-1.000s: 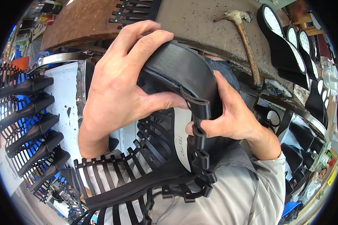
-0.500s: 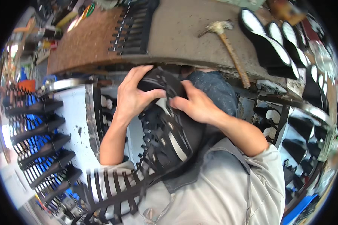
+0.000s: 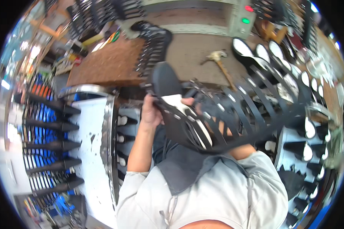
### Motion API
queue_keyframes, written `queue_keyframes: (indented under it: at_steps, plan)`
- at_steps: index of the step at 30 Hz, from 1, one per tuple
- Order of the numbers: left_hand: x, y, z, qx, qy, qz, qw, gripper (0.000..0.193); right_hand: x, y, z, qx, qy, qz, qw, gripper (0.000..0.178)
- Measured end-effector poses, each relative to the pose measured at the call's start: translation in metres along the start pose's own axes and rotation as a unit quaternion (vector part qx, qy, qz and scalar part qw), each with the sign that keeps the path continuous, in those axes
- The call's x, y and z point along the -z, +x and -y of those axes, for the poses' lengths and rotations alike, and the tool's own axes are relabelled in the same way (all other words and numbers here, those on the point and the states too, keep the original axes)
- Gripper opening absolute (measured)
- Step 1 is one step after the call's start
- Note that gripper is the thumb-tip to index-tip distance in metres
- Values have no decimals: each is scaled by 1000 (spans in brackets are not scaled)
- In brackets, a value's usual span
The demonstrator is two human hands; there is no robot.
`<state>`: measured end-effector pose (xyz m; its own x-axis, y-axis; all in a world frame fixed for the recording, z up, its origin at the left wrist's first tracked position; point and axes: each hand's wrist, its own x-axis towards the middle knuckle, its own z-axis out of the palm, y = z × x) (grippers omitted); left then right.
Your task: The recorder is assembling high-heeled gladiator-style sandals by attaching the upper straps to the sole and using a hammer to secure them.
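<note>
I hold a black strappy boot with a tall upper of several straps, lying across my lap with its toe up and to the left. My left hand grips the sole side near the toe. My right hand is mostly hidden behind the straps, its fingers showing through them, and it supports the boot from underneath. The strap shaft fans out to the right.
A workbench ahead carries a hammer, another strappy upper and black soles. A white rack with black shoe pieces stands at my left; more pieces on pegs stand at my right.
The boot has been turned and swung out to the right, straps now fanning rightward. My left hand shifted to the toe end, and my right hand slipped behind the straps.
</note>
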<state>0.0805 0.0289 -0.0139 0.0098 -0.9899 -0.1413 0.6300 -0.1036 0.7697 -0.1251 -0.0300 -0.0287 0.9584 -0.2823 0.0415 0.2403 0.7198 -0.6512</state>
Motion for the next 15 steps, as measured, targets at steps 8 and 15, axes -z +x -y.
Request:
queue_keyframes:
  at_steps: [8,15]
  plan:
    - [-51,-25,-25,47,116,192,973,79,-50,-24,91,315,-598,-200,710,77]
    - [-48,-30,-30,38,166,231,958,91,-55,-10,92,250,-700,-80,664,85]
